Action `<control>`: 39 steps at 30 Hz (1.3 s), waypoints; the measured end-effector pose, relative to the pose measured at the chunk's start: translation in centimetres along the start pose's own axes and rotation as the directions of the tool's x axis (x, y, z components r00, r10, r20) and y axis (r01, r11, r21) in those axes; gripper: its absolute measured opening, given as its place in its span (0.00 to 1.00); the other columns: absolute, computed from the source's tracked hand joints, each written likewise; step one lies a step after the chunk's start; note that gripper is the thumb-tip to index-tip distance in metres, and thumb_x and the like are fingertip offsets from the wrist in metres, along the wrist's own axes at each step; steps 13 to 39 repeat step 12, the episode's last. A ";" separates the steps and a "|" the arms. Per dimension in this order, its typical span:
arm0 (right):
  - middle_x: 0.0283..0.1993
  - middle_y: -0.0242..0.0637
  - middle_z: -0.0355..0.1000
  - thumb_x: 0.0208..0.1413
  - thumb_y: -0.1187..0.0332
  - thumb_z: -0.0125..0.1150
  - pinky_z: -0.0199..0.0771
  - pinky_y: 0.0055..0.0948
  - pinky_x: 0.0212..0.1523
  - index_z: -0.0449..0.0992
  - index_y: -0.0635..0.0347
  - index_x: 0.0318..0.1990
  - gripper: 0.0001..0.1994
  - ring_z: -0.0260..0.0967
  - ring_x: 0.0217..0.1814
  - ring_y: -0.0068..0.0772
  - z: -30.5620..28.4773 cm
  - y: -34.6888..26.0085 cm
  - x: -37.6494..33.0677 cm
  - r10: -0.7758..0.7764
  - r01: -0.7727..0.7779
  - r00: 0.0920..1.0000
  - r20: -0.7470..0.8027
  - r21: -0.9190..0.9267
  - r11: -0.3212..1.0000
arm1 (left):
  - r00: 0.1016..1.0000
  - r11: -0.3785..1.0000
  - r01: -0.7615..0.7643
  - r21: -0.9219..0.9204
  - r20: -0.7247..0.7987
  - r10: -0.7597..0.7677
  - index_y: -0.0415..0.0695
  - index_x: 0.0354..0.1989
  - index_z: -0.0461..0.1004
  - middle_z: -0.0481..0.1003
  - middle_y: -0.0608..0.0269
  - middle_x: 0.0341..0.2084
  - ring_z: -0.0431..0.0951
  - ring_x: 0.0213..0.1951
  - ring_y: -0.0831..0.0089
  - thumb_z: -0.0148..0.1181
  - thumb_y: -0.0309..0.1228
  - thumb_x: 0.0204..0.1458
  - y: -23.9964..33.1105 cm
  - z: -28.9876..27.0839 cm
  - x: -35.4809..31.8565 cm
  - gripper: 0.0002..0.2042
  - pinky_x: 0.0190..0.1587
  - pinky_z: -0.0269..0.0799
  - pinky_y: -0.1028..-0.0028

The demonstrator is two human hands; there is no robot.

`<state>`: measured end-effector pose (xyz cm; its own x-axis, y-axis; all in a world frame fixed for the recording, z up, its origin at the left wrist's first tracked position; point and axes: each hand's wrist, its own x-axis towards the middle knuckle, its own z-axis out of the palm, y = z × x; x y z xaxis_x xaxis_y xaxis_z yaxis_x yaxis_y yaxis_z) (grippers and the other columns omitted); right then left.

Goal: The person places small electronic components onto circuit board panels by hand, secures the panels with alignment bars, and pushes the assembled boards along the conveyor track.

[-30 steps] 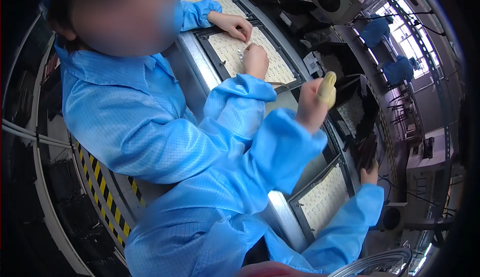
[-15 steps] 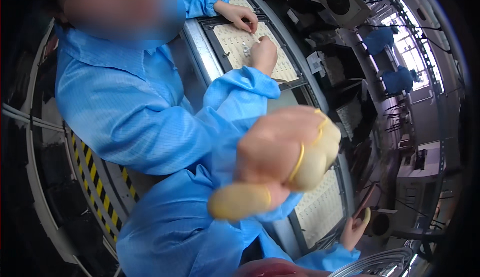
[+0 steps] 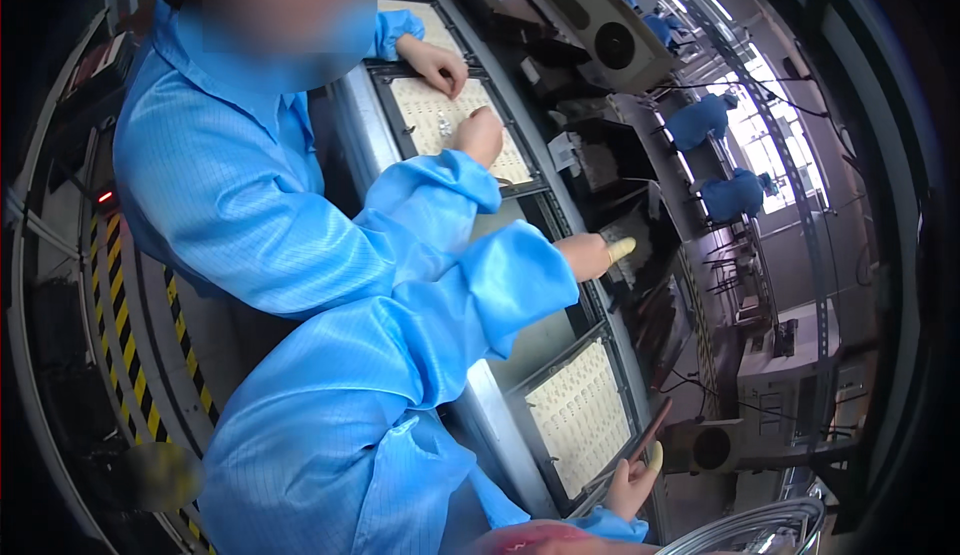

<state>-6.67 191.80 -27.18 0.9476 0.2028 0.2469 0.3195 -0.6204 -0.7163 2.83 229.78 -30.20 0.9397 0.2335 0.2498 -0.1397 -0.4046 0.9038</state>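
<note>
My left hand (image 3: pixel 592 256), with a yellow finger cot showing, reaches over a black bin (image 3: pixel 655 273) of small pale parts. Its fingers are drawn together at the parts; what they hold, if anything, is too small to make out. Low in the picture, my right hand (image 3: pixel 630 487) is closed around a slim reddish-brown bar-shaped thing (image 3: pixel 654 429), with a pale yellow finger cot on its raised thumb. Beside that hand lies a cream perforated board (image 3: pixel 578 417) in a dark frame, with rows of small marks or slots. Blue sleeves cover both my arms.
A co-worker in a blue coat (image 3: pixel 240 175) sits close on my left, hands over another cream board (image 3: pixel 420 105) with small pale pieces. A metal rail (image 3: pixel 500 420) edges the line. Another black bin (image 3: pixel 600 150), a speaker box (image 3: pixel 590 25) and coiled cable (image 3: pixel 750 530) stand around.
My left hand has moved from close in front of the camera, blurred, away to the bin. The view has shifted. My right hand still holds the reddish-brown bar.
</note>
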 end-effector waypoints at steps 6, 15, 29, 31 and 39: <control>0.21 0.21 0.52 0.48 0.83 0.50 0.50 0.11 0.28 0.50 0.61 0.64 0.33 0.48 0.23 0.12 -0.3 0.4 -2.8 0.104 -0.095 0.993 -0.047 0.158 0.983 | 0.802 0.587 -0.585 -0.560 -0.290 0.523 0.43 0.11 0.57 0.58 0.68 0.10 0.57 0.15 0.80 0.31 0.59 0.58 12.6 -8.7 -12.2 0.33 0.20 0.52 0.76; 0.23 0.22 0.55 0.51 0.81 0.50 0.55 0.13 0.27 0.48 0.60 0.65 0.33 0.51 0.24 0.11 -0.2 0.4 -4.4 0.127 -0.106 0.990 -0.058 0.287 0.952 | 0.548 0.363 -0.836 -0.410 -0.655 0.521 0.46 0.10 0.52 0.53 0.68 0.08 0.51 0.14 0.75 0.29 0.74 0.43 12.7 -12.2 -17.8 0.37 0.20 0.44 0.73; 0.23 0.22 0.55 0.51 0.81 0.50 0.55 0.13 0.27 0.48 0.60 0.65 0.33 0.51 0.24 0.11 -0.2 0.4 -4.4 0.127 -0.106 0.990 -0.058 0.287 0.952 | 0.548 0.363 -0.836 -0.410 -0.655 0.521 0.46 0.10 0.52 0.53 0.68 0.08 0.51 0.14 0.75 0.29 0.74 0.43 12.7 -12.2 -17.8 0.37 0.20 0.44 0.73; 0.23 0.22 0.55 0.51 0.81 0.50 0.55 0.13 0.27 0.48 0.60 0.65 0.33 0.51 0.24 0.11 -0.2 0.4 -4.4 0.127 -0.106 0.990 -0.058 0.287 0.952 | 0.548 0.363 -0.836 -0.410 -0.655 0.521 0.46 0.10 0.52 0.53 0.68 0.08 0.51 0.14 0.75 0.29 0.74 0.43 12.7 -12.2 -17.8 0.37 0.20 0.44 0.73; 0.23 0.22 0.55 0.51 0.81 0.50 0.55 0.13 0.27 0.48 0.60 0.65 0.33 0.51 0.24 0.11 -0.2 0.4 -4.4 0.127 -0.106 0.990 -0.058 0.287 0.952 | 0.548 0.363 -0.836 -0.410 -0.655 0.521 0.46 0.10 0.52 0.53 0.68 0.08 0.51 0.14 0.75 0.29 0.74 0.43 12.7 -12.2 -17.8 0.37 0.20 0.44 0.73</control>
